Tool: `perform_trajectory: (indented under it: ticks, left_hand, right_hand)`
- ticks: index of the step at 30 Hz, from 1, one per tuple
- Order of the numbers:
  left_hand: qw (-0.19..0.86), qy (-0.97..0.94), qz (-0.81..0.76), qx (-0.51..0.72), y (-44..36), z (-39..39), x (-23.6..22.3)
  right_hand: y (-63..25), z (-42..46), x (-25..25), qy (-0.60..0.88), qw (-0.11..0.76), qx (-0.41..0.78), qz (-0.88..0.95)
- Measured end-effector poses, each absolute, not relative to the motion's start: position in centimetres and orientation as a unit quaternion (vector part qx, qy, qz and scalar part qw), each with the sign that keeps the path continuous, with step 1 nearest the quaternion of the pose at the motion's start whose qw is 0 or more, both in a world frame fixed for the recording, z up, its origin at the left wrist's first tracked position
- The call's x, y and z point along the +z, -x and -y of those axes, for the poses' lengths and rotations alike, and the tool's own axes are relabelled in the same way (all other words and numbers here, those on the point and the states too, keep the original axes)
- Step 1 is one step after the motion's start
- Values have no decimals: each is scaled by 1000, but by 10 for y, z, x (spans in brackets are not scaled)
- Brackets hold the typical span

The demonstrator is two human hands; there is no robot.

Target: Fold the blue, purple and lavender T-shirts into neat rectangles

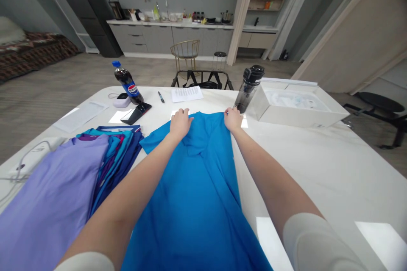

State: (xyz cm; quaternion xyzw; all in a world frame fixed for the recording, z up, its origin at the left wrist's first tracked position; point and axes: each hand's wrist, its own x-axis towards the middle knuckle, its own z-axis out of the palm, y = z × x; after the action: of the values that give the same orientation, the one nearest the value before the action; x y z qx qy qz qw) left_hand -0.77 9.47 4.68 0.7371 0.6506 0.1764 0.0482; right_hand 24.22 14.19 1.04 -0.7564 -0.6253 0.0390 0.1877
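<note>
A blue shirt [193, 194] lies spread on the white table, its collar end away from me and its lower part running off the bottom of the view. My left hand [180, 124] is closed on the cloth by the collar, fingers curled, and a short sleeve sticks out to its left. At the far right corner of the shirt, my right hand [233, 119] pinches the edge, close to the base of a dark clear bottle [247, 89]. The right side of the shirt is folded over towards the middle.
Stacked folded clothes [63, 169], lilac on top, lie at left. Behind them are a phone [136, 113], a cola bottle [127, 81], a pen [161, 97] and papers [187, 94]. A white box [289, 112] stands at right. A power strip [34, 156] sits at the left edge.
</note>
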Motion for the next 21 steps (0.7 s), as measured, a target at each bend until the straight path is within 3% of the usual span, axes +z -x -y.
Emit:
perform_trajectory:
  ticks: [2,5,9,13,21]
  left_hand:
    - [-3,-775,-612,158,4,-81,29]
    - [5,-819,-562,116,-2,-52,-4]
    - [32,-815,-572,88,-5,-29,-33]
    - [37,-812,-575,95,-4,-30,-38]
    - [2,-832,-539,130,-7,-18,-20]
  right_hand:
    - [-238,-132,4,756,189,24,627]
    - [-233,-107,-6,696,195,10,691]
    - [-235,-62,-20,606,120,59,784]
    - [-247,-14,-25,616,89,81,778]
    - [-261,102,5,584,178,111,784]
